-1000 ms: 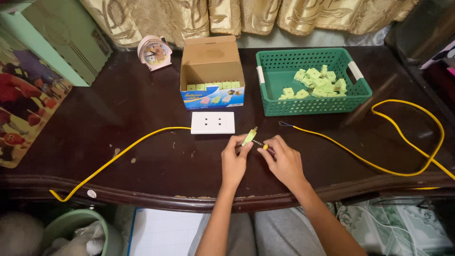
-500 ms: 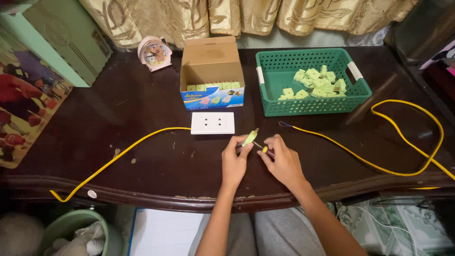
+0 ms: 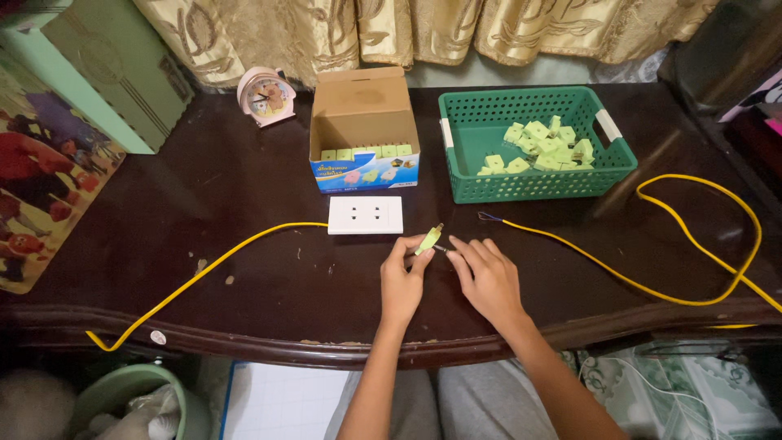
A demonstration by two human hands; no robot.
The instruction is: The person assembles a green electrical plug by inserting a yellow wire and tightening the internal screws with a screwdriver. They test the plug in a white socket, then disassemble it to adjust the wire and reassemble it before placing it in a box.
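My left hand (image 3: 402, 277) pinches a small pale green plug-like part (image 3: 427, 239) between thumb and fingers, just above the dark table (image 3: 244, 277). My right hand (image 3: 487, 277) lies beside it, its fingertips touching the thin metal end of the part. A white double socket plate (image 3: 365, 215) lies flat just beyond the hands, with a yellow cable (image 3: 204, 273) running from it to the left edge. A second yellow cable (image 3: 619, 277) ends in bare wire tips (image 3: 484, 217) right of my hands.
An open cardboard box (image 3: 363, 130) holds a row of green parts. A green plastic basket (image 3: 472, 163) at the back right holds several more. A pink alarm clock (image 3: 265, 95) stands at the back left. Curtains hang behind; a green bin (image 3: 130, 399) sits below the table.
My hands stay in almost the same place; the fingers have shifted slightly around the green part.
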